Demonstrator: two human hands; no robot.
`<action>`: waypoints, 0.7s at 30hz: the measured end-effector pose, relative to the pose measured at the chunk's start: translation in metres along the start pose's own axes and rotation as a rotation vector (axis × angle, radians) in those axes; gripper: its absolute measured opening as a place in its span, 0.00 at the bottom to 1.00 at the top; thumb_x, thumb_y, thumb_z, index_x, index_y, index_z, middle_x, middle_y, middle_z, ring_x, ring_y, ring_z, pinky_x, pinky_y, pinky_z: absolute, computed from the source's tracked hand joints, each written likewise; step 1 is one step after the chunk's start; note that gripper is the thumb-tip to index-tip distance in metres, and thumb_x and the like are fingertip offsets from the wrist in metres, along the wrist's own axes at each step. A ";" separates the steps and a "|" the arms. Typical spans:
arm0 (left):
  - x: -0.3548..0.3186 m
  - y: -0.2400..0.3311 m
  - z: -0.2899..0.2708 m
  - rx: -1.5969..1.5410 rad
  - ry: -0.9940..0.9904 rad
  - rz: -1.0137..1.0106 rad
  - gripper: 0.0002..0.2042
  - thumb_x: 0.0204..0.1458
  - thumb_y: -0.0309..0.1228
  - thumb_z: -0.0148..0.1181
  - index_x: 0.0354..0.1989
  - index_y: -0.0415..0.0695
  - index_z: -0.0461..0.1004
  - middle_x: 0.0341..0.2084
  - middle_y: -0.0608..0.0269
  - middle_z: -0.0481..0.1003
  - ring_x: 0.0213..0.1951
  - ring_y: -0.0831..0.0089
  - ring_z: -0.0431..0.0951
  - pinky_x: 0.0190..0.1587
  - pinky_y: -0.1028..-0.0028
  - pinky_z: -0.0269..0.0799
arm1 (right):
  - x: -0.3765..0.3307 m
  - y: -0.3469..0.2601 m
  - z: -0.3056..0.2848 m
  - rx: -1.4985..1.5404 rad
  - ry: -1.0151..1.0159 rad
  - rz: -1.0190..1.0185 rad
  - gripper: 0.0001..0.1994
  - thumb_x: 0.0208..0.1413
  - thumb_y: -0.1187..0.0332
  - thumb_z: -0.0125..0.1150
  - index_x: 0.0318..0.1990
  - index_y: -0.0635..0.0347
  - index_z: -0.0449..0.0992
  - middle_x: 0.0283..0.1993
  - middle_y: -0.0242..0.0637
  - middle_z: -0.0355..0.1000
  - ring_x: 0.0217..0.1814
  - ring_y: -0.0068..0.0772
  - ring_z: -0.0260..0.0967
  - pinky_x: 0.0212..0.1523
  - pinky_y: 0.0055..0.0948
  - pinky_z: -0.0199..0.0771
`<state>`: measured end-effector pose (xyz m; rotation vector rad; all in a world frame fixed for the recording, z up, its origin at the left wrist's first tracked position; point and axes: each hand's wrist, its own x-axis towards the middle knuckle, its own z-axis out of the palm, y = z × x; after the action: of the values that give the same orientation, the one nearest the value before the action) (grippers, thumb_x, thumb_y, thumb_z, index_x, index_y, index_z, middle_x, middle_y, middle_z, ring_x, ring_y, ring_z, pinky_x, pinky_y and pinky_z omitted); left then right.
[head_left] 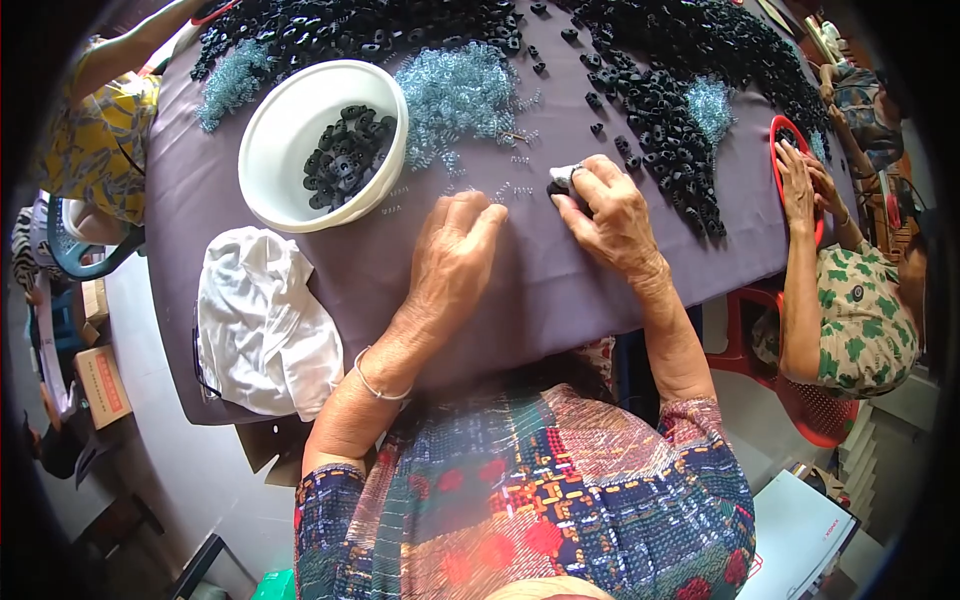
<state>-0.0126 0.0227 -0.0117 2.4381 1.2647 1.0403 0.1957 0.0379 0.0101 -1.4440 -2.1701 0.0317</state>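
My right hand [612,218] is closed around a small black plastic part [557,188], with a bit of whitish material [567,173] at the fingertips. To its left my left hand [455,250] rests low over the tablecloth, fingers curled together. Whatever they may pinch is hidden. Just beyond both hands lie a few loose coil springs [520,191], and farther off is a heap of clear bluish springs [460,95]. A white plastic bowl [262,185] at the left holds several black plastic parts [345,155].
Black parts [665,130] spread across the far and right table, with another spring pile [710,105] among them. A crumpled white cloth [260,320] lies near the left edge. At the right, a co-worker's hands [797,185] touch a red-rimmed basket [785,128]; another person sits at left.
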 end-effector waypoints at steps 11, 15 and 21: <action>0.003 0.000 -0.004 -0.124 -0.088 0.060 0.10 0.43 0.19 0.58 0.36 0.42 0.73 0.30 0.60 0.71 0.34 0.61 0.71 0.38 0.65 0.69 | 0.059 0.006 0.031 0.064 -0.028 0.019 0.04 0.47 0.71 0.59 0.29 0.58 0.72 0.32 0.39 0.67 0.39 0.44 0.69 0.38 0.40 0.70; 0.002 0.005 -0.008 -0.118 -0.169 0.112 0.11 0.42 0.21 0.59 0.37 0.43 0.73 0.31 0.61 0.71 0.36 0.62 0.71 0.39 0.66 0.67 | 0.054 0.000 0.026 0.077 -0.128 -0.046 0.04 0.47 0.70 0.59 0.30 0.57 0.72 0.33 0.38 0.67 0.39 0.44 0.69 0.38 0.41 0.71; 0.002 0.002 -0.010 -0.059 -0.051 0.052 0.10 0.42 0.22 0.61 0.35 0.44 0.74 0.33 0.63 0.72 0.37 0.63 0.72 0.38 0.66 0.67 | 0.042 0.001 0.011 0.126 -0.094 0.056 0.04 0.47 0.72 0.59 0.32 0.59 0.73 0.33 0.38 0.67 0.38 0.44 0.69 0.38 0.39 0.71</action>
<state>-0.0176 0.0215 -0.0029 2.4492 1.1446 1.0063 0.1793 0.0773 0.0173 -1.4575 -2.1594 0.2570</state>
